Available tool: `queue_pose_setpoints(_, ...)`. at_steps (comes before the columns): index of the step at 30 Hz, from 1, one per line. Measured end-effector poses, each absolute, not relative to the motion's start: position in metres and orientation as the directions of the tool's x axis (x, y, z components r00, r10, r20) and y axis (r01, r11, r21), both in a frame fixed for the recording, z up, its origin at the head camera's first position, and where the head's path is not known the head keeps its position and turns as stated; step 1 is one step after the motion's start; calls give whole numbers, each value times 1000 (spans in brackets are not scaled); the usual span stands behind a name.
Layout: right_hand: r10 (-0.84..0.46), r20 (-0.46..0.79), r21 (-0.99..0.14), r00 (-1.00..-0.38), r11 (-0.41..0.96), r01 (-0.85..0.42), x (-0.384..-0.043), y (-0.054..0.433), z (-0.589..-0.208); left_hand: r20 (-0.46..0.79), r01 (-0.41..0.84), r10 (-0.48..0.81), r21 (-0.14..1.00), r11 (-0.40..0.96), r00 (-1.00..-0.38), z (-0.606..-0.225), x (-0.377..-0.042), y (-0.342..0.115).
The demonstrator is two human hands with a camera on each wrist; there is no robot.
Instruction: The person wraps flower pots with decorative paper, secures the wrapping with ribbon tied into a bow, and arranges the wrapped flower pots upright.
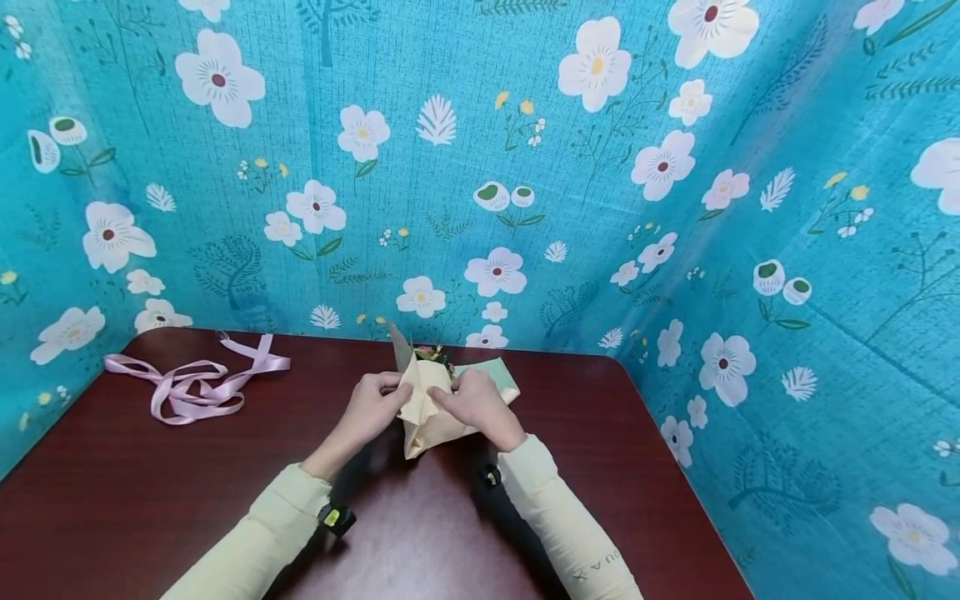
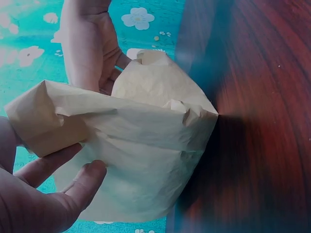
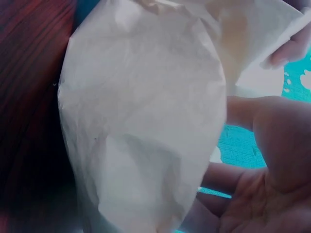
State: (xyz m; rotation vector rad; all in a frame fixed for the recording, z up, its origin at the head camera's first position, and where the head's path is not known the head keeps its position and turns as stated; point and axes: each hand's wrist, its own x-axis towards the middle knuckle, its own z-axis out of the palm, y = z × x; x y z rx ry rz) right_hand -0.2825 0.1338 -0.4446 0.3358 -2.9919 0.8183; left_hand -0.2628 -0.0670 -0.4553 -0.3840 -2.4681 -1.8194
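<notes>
Cream wrapping paper (image 1: 429,389) stands folded around a small bunch of flowers (image 1: 431,354), whose reddish and green tips show at the top. A pale green face of the paper shows at the right. My left hand (image 1: 372,406) pinches the paper's left flap between thumb and fingers. On the other side my right hand (image 1: 477,402) grips the right fold, its thumb over the front. In the left wrist view, the paper (image 2: 141,141) is creased along its top edge and comes to a point low down. The flower stems are hidden inside.
A loosely looped pink ribbon (image 1: 198,392) lies at the left of the dark red-brown table (image 1: 405,533). Behind and at the right hangs a blue flowered cloth (image 1: 450,167), close to the table's edges.
</notes>
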Motion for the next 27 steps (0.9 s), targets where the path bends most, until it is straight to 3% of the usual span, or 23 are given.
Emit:
queue_pose_setpoints(11,-460,-25,-589,-888,724,-359,-282,152,-432,161,204,158,927,316,-974,-456,-257,-62)
queue_pose_setpoints(23,-615,-52,-526,-787,687,-502,-288,166,-425,185,256,249,922,292,-951,-458,-255,-60)
queue_pose_setpoints(27,-626,-60,-512,-777,688,-514,-288,170,-426,204,283,346,939,194,-916,-461,-256,-61)
